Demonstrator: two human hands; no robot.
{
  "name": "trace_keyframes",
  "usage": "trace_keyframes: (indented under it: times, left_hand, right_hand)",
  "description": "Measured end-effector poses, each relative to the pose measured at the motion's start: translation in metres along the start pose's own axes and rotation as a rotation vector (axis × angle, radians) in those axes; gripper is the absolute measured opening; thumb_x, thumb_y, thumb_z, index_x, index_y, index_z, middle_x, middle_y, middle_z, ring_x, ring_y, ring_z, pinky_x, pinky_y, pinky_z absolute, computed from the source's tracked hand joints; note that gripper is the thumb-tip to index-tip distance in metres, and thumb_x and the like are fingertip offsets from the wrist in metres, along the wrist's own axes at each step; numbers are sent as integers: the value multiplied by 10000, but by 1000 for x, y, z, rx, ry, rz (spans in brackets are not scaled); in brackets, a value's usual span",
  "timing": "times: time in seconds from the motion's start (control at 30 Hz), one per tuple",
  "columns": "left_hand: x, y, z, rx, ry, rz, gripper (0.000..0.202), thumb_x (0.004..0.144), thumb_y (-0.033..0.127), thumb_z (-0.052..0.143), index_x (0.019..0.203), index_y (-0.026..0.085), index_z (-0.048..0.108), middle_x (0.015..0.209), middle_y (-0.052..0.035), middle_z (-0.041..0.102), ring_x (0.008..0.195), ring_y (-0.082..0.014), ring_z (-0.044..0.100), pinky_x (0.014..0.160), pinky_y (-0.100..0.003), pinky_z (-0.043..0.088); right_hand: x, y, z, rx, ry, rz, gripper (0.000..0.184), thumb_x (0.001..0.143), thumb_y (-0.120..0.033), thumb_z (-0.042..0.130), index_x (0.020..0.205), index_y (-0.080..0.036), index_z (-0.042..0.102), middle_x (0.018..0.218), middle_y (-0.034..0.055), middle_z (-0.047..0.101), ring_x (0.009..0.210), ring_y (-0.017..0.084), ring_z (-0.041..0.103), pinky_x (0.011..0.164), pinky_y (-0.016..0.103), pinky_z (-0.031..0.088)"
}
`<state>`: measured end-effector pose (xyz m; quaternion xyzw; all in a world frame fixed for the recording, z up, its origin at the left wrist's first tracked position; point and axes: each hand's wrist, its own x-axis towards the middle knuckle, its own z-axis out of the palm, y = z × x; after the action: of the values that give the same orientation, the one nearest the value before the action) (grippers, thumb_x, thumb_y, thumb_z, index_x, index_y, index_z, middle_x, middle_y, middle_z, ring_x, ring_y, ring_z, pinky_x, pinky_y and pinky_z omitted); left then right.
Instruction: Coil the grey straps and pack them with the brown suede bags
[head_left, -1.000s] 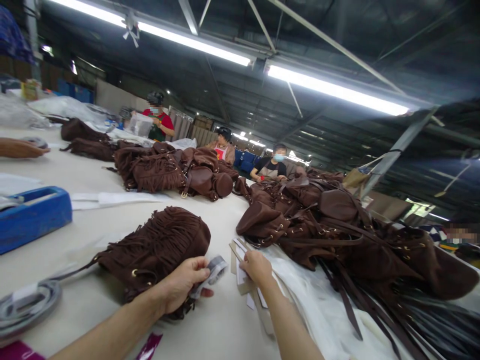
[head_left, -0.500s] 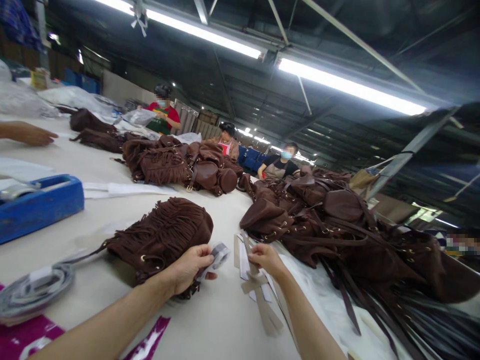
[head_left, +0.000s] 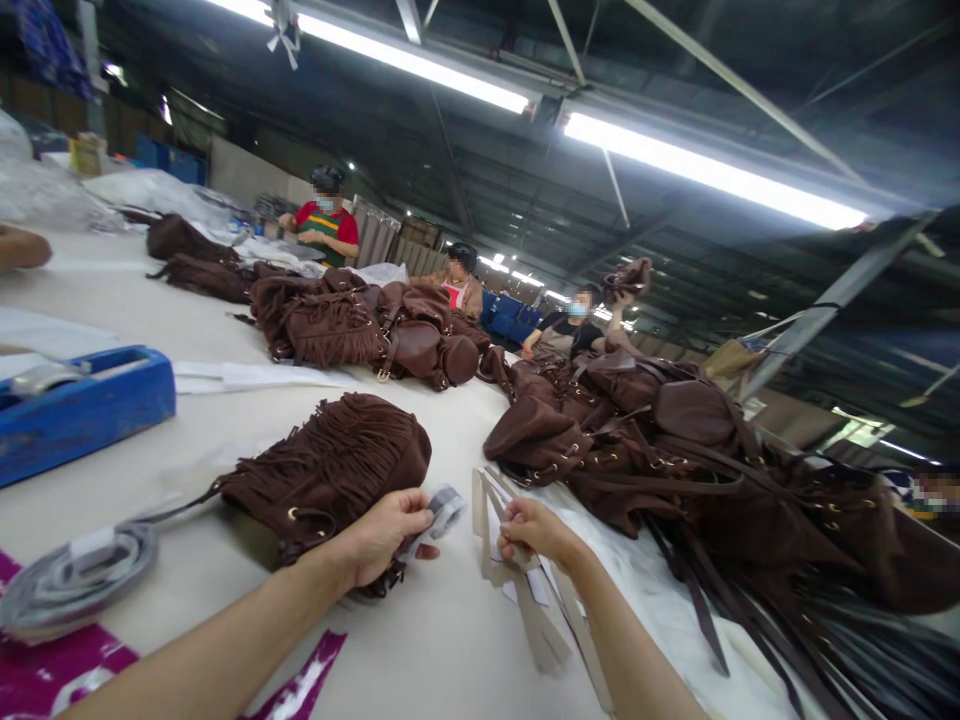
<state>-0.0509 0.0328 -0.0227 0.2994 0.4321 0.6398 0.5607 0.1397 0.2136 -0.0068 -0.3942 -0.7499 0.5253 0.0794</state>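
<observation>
My left hand (head_left: 382, 535) is closed on a small grey strip of tape or film (head_left: 442, 508), held just in front of a brown fringed suede bag (head_left: 334, 470) lying on the table. My right hand (head_left: 534, 530) pinches one of the long beige paper strips (head_left: 525, 600) that lie fanned out on the table beside it. The two hands are close together, a short gap between them.
A large heap of brown bags and straps (head_left: 675, 450) fills the right side. More brown bags (head_left: 360, 325) lie further back. A blue tape dispenser (head_left: 75, 400) and a grey tape coil (head_left: 75, 575) sit at left. Three co-workers stand at the table's far end; one (head_left: 577, 325) lifts a bag.
My right hand has drawn slightly nearer over the beige strips. My left hand keeps its hold on the grey strip. A far co-worker has raised a bag.
</observation>
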Motion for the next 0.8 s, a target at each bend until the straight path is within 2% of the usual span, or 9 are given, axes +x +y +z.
trace_keyframes:
  times: [0.1,0.23,0.3,0.37,0.47,0.53,0.63,0.7,0.8]
  left_hand:
    - [-1,2,0,0,-27,-15,365,554,381,812,721,149,585,767,-15,542,726,-138,496,695,-330,520]
    - [-2,3,-1,-29,-37,-24,360,558,365,823,721,145,590,762,-17,558,721,-137,510,696,-329,523]
    - [-2,3,-2,-52,-38,-27,356,561,354,828,729,143,594,759,-17,567,708,-132,514,708,-338,527]
    - [-1,3,-2,-65,-37,-32,355,565,349,831,729,142,593,754,-18,575,691,-126,516,717,-347,530]
    - [-1,3,-3,-67,-35,-35,358,566,350,834,720,143,586,748,-19,580,678,-122,517,720,-352,532]
    - [-1,2,-3,-66,-31,-33,357,563,345,835,715,144,584,747,-18,580,680,-123,516,720,-351,533]
    - [-1,2,-2,-66,-19,-29,349,563,339,831,696,146,571,737,-14,574,689,-125,517,711,-343,532]
    - [0,1,-2,-56,-7,-27,348,558,338,828,690,146,568,732,-10,568,687,-125,517,705,-338,531]
    - [0,0,-1,-32,23,-21,365,535,349,828,694,145,571,721,1,554,658,-112,501,671,-309,521]
  right_hand:
    - [-3,0,-2,3,43,20,268,597,-371,619,683,-215,419,537,-6,643,388,83,477,373,175,232]
    - [-5,0,12,-24,58,43,205,665,-362,588,719,-189,494,635,16,674,363,54,413,358,173,224]
    - [-4,-1,21,-65,58,48,167,689,-315,587,758,-170,542,661,37,688,353,57,405,356,183,250]
    - [-2,-4,25,-117,112,32,167,751,-291,553,852,-160,577,741,57,706,393,78,477,383,196,318]
    - [2,-11,19,-235,309,-5,250,863,-273,452,1063,-165,557,954,103,695,651,152,646,515,231,436]
    - [2,-15,14,-353,447,-15,278,887,-250,430,1123,-158,544,1095,159,650,902,223,652,637,273,461]
    - [1,-16,17,-542,524,-10,196,862,-270,489,958,-168,627,1117,183,639,1080,296,578,774,335,432]
    - [1,-14,28,-636,481,12,133,763,-314,625,763,-182,646,988,157,686,1036,317,596,780,346,424]
    - [6,-10,43,-694,392,61,165,572,-257,758,581,-192,607,777,105,712,879,294,649,696,313,431]
